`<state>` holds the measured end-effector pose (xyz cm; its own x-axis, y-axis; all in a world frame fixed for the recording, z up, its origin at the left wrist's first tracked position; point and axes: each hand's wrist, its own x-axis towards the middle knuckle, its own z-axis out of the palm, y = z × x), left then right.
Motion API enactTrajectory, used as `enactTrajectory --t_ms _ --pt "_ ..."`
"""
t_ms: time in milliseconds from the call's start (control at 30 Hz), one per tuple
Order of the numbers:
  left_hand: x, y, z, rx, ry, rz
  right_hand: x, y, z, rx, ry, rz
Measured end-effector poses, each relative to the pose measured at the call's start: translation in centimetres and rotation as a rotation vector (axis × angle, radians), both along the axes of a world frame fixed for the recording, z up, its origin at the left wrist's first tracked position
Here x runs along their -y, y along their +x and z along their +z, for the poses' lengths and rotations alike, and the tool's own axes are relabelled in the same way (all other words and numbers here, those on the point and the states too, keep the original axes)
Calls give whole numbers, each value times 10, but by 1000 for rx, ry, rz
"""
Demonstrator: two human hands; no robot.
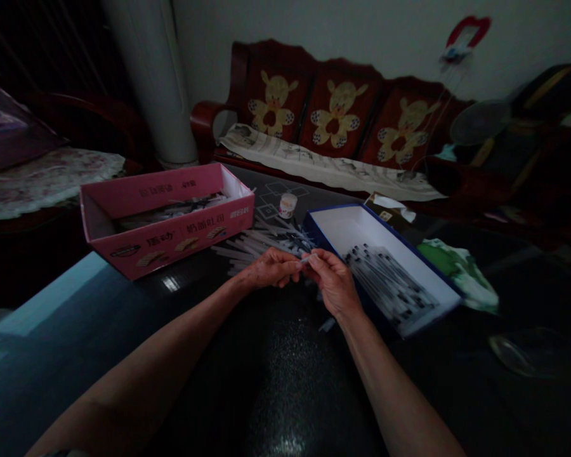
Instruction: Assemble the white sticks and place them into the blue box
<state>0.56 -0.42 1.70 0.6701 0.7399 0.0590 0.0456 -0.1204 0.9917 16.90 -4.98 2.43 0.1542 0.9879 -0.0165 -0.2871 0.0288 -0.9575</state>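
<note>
My left hand (271, 268) and my right hand (332, 279) meet over the dark table (276, 381), fingers pinched together on a small pale tube-like piece (305, 259) between them. Just beyond the hands lies a loose pile of pale thin sticks (261, 241). A pink cardboard box (166, 222) holding more sticks stands to the left. A blue-edged white box (361, 231) with a row of finished dark-tipped sticks (390, 282) sits right of my right hand.
A small white jar (288, 205) stands behind the pile. Green and white wrapping (459, 270) lies at the right, with a clear dish (528, 355) nearer the front. A red wooden bench with cartoon cushions (337, 108) lines the wall.
</note>
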Motion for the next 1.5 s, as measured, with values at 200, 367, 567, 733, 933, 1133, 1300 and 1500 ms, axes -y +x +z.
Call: enactTrajectory --t_ms 200,367,567,733,933,1133,1300,1500 --pt "-1 3 -6 0 68 7 0 -1 0 -24 -26 -5" --pt "2 5 -2 -35 85 39 -1 1 -1 -15 -44 2" --pt "5 8 0 -20 88 69 0 1 0 13 -48 10" --pt "6 9 -2 -7 87 92 0 2 0 30 -57 14" --pt "7 10 1 17 80 80 0 4 -2 55 -13 39" --pt "2 6 7 7 53 -28 0 5 3 57 61 -39" --pt "-6 -3 2 47 -20 -22 -6 20 8 125 108 -240" --pt "-10 -5 -8 165 -181 23 4 18 13 1093 524 -296"
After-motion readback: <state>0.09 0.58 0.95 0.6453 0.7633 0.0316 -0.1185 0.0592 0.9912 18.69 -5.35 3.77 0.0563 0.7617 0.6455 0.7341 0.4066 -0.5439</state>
